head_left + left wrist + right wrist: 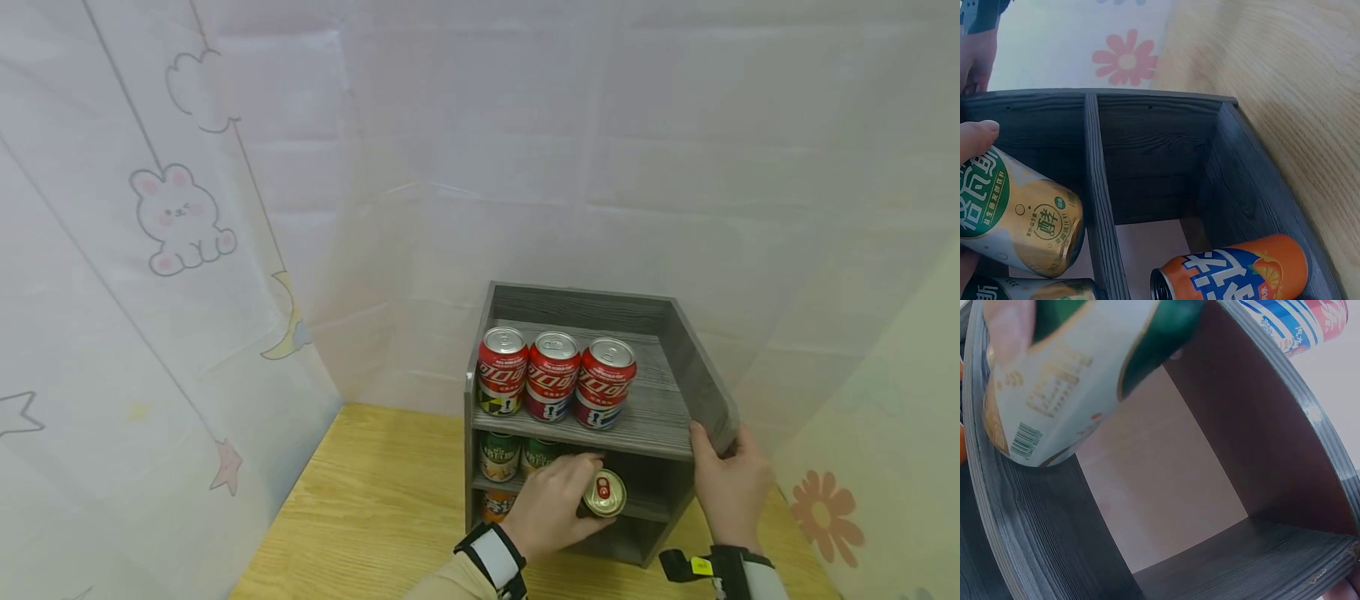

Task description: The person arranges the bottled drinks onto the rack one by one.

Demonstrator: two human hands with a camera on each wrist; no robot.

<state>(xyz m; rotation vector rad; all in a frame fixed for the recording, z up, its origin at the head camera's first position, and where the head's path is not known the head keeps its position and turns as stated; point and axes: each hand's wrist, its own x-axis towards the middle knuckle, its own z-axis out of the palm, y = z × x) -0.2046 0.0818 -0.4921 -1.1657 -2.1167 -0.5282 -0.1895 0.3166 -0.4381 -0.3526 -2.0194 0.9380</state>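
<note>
My left hand point(551, 504) grips a green, white and gold drink can point(603, 493) at the front of the grey wooden shelf point(652, 433). The can's gold lid tips toward the head camera. In the left wrist view, the held can point(1035, 219) lies partly inside the middle compartment, above another can of its kind point(1041, 290). Seen from the right wrist, the can point(1066, 400) hangs over the middle board, its base near the board's front edge. My right hand point(733, 485) holds the shelf's right side panel, thumb on the inner side and fingers outside.
Three red cola cans point(553, 377) stand in a row on the top board. Green cans point(499, 457) are at the middle level's left. An orange soda can point(1254, 272) sits in the bottom compartment. The shelf stands on a wooden table point(360, 492) before printed curtains.
</note>
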